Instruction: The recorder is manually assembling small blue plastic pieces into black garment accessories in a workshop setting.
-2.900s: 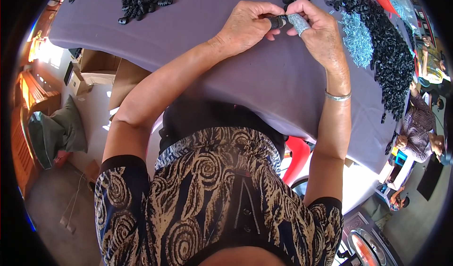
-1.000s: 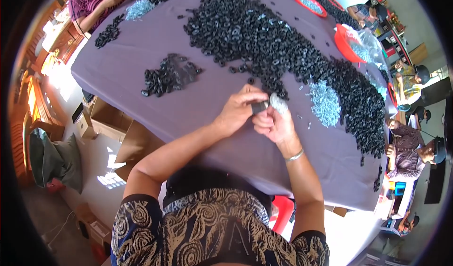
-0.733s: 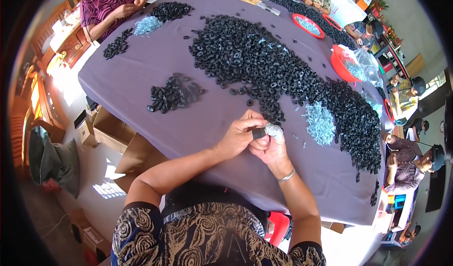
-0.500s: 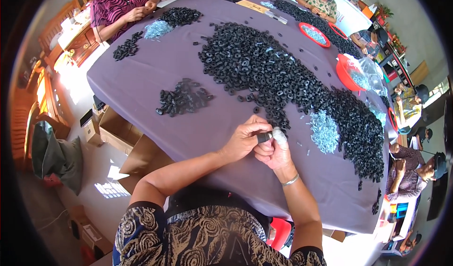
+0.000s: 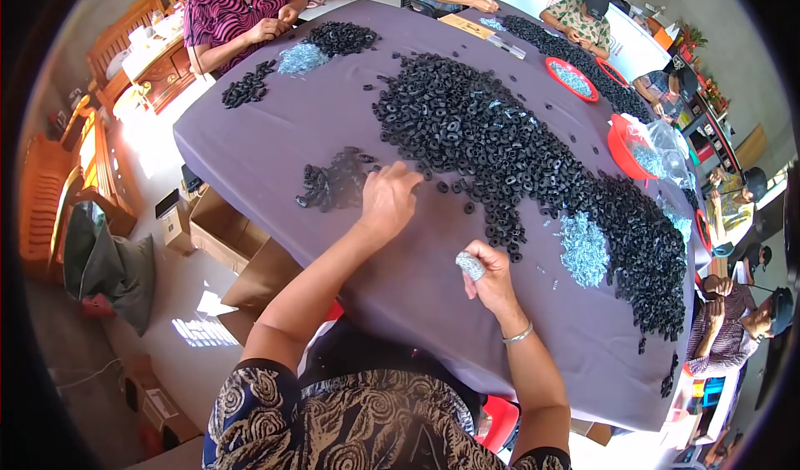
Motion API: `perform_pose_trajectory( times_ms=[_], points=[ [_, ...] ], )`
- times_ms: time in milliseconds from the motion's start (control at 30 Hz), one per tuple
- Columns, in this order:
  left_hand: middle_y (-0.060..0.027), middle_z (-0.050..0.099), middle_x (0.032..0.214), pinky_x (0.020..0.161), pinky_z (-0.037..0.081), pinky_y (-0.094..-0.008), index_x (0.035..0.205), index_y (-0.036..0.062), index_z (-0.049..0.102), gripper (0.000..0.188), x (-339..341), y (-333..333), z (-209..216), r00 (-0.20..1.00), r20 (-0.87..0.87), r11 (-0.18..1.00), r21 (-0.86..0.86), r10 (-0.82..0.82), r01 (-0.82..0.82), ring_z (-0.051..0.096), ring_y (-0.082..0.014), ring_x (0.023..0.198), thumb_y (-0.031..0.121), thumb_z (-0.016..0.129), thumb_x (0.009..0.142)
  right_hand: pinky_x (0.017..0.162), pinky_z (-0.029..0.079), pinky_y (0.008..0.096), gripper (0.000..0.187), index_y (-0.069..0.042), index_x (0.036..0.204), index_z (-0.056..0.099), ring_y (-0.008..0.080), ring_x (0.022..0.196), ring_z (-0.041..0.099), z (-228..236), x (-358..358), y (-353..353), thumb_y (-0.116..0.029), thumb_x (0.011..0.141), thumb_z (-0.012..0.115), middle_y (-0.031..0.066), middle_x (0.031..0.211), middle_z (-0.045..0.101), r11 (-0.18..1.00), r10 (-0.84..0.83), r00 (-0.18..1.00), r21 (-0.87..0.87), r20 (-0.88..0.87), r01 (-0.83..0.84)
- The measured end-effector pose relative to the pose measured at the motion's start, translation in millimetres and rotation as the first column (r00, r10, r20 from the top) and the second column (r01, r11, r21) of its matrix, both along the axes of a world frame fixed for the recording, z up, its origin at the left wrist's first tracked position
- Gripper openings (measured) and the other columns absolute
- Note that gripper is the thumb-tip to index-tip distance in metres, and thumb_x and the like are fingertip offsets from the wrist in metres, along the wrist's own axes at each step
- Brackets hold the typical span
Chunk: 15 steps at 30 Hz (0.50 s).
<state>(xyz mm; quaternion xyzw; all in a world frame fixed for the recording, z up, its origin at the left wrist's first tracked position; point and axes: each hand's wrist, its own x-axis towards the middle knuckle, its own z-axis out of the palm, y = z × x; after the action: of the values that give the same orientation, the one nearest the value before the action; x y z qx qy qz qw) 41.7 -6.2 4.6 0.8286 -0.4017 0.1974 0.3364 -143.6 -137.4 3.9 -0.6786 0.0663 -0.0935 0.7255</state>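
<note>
My left hand (image 5: 390, 199) hovers over the cloth, its fingers bent but apart, and no part shows in them. Just beyond its far left side lies a small cluster of black parts (image 5: 321, 188), partly smeared. My right hand (image 5: 490, 277) is closed near the table's front edge, with a pale wrapping (image 5: 471, 265) round the thumb. What its curled fingers hold, if anything, is hidden. Ahead of both hands spreads a long heap of small black ring-shaped parts (image 5: 467, 128). A pile of small pale-blue shiny pieces (image 5: 583, 249) lies right of my right hand.
A purple-grey cloth (image 5: 250, 153) covers the table. At the far left a person (image 5: 242, 20) handles things beside smaller piles. More people sit along the far and right sides. Red bowls (image 5: 627, 149) stand among the heaps at right. Cardboard boxes (image 5: 225, 228) are on the floor at left.
My hands were together, the left one pinching a dark part against the right. They have separated: my left hand has moved left and away from me, while my right has dropped slightly nearer.
</note>
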Motion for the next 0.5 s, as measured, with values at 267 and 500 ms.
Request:
perform_pose_trajectory(
  times_ms=[267, 500],
  points=[
    [-0.0094, 0.055, 0.086, 0.069, 0.044, -0.04, 0.082, 0.0089, 0.067, 0.022, 16, 7, -17, 0.99, 0.071, 0.99, 0.057, 0.126, -0.13, 0.055, -0.0293, 0.084, 0.002, 0.062, 0.062, 0.034, 0.028, 0.0216, 0.047, -0.006, 0.056, 0.05, 0.0051, 0.037, 0.041, 2, -19, -26, -0.036, 0.093, 0.051, -0.0028, 0.046, 0.043, 0.907, -0.335, 0.942, -0.275, -0.016, 0.318],
    [-0.012, 0.059, 0.082, 0.07, 0.048, -0.0384, 0.088, 0.0047, 0.065, 0.024, -1, -4, 11, 0.968, -0.137, 0.963, -0.2, -0.21, 0.181, 0.058, -0.0319, 0.078, -0.003, 0.055, 0.068, 0.032, 0.015, 0.0218, 0.04, -0.01, 0.061, 0.037, 0.005, 0.037, 0.025, 27, -13, -78, -0.03, 0.096, 0.042, -0.0025, 0.053, 0.031, 0.84, -0.541, 0.831, 0.114, 0.125, 0.53]
  ],
)
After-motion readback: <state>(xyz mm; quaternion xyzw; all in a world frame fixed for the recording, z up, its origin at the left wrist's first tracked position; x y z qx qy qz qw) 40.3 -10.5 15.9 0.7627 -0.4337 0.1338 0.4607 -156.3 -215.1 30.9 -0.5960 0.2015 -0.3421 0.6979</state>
